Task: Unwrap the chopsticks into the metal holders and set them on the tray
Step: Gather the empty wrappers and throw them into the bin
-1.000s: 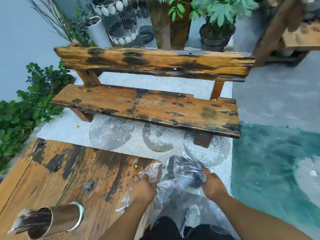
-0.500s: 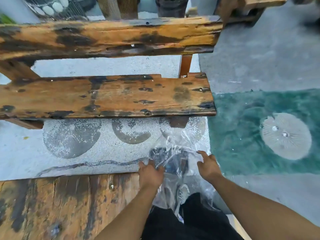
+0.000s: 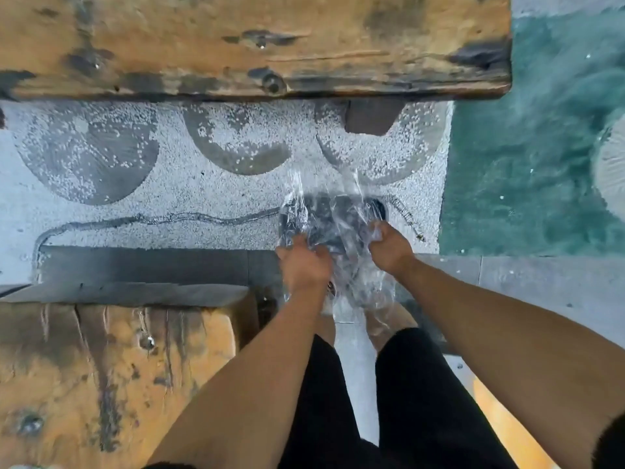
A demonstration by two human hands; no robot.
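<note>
A crumpled clear plastic wrapper [image 3: 333,218] hangs low over the floor in front of my legs. My left hand [image 3: 304,265] grips its left side and my right hand [image 3: 389,245] is closed on its right edge. Something dark shows through the plastic, but I cannot tell what it is. No chopsticks, metal holder or tray are in view now.
The worn wooden table [image 3: 111,374] fills the lower left, its edge close to my left arm. A wooden bench seat [image 3: 253,45] spans the top. Pale pebbled floor [image 3: 152,211] with grey discs lies between them, and teal flooring [image 3: 541,147] is at the right.
My view has tipped steeply down and forward; the metal holder on the table has left the frame. Both hands have lowered the plastic wrapper toward the floor, still gripping it.
</note>
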